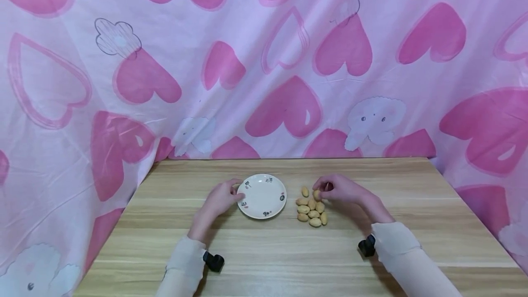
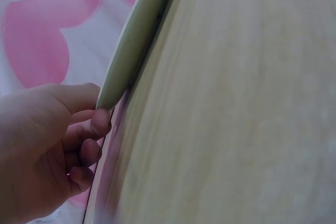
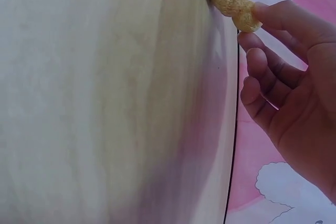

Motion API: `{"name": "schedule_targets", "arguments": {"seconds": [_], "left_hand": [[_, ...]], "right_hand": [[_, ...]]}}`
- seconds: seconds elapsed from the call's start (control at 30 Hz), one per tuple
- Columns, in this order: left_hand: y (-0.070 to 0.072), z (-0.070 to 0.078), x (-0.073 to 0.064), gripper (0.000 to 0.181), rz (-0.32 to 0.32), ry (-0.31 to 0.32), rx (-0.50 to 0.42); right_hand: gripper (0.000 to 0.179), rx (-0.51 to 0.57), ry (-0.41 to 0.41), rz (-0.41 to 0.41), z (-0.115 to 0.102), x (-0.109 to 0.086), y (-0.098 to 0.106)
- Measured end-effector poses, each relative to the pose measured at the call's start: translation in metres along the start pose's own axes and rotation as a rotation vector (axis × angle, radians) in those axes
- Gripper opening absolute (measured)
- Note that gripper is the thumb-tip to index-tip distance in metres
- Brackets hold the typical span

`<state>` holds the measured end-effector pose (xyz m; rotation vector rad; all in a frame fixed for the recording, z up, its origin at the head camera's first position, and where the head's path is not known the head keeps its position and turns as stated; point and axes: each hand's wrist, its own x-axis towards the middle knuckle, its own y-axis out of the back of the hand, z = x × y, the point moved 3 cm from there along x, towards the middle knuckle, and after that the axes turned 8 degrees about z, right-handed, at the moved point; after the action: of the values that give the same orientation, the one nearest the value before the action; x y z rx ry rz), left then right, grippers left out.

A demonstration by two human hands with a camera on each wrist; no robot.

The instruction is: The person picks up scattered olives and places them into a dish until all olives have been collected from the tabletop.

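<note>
Between the thumb and fingers of my left hand (image 1: 220, 197) is the left rim of a small white plate (image 1: 263, 197) with little printed pictures around its edge. The left wrist view shows this grip on the plate's side (image 2: 131, 43) up close. To the plate's right lies a cluster of tan, oval, puffy-looking pieces (image 1: 314, 214). My right hand (image 1: 341, 190) is at the cluster's far right, pinching one tan puffy piece (image 1: 316, 195). Seen from the right wrist, that piece (image 3: 247, 18) has a rough yellowish surface and sits at the thumb and index fingertips.
Both hands work over a light wood-grain table (image 1: 264, 260). Behind it and along its sides hangs a pink cloth (image 1: 284, 58) printed with hearts. A black wrist camera (image 1: 213, 261) is strapped to the left sleeve, and another black camera (image 1: 366, 246) to the right.
</note>
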<state>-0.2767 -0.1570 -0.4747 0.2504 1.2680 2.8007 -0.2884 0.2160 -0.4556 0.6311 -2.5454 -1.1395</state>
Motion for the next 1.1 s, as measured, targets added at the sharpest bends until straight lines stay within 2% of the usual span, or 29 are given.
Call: {"name": "schedule_targets", "arguments": {"seconds": [0.13,0.37,0.57,0.9,1.1], "left_hand": [[-0.002,-0.001,0.001,0.051,-0.003,0.032,-0.013],[-0.002,0.003,0.003,0.049,0.001,0.047,-0.036],[-0.002,0.004,0.0,0.049,0.011,0.08,-0.048],[-0.004,0.001,0.0,0.048,0.03,0.075,-0.048],[-0.004,0.001,0.001,0.048,0.03,0.094,-0.071]], "right_hand": [[0.02,0.007,0.011,0.021,-0.003,0.001,0.003],[0.022,0.0,0.01,0.038,-0.017,0.007,0.002],[0.023,0.006,0.048,0.05,-0.029,0.015,0.0],[0.025,0.01,0.081,0.038,-0.044,0.029,-0.007],[0.027,0.011,0.066,0.034,-0.058,0.04,-0.013]]}}
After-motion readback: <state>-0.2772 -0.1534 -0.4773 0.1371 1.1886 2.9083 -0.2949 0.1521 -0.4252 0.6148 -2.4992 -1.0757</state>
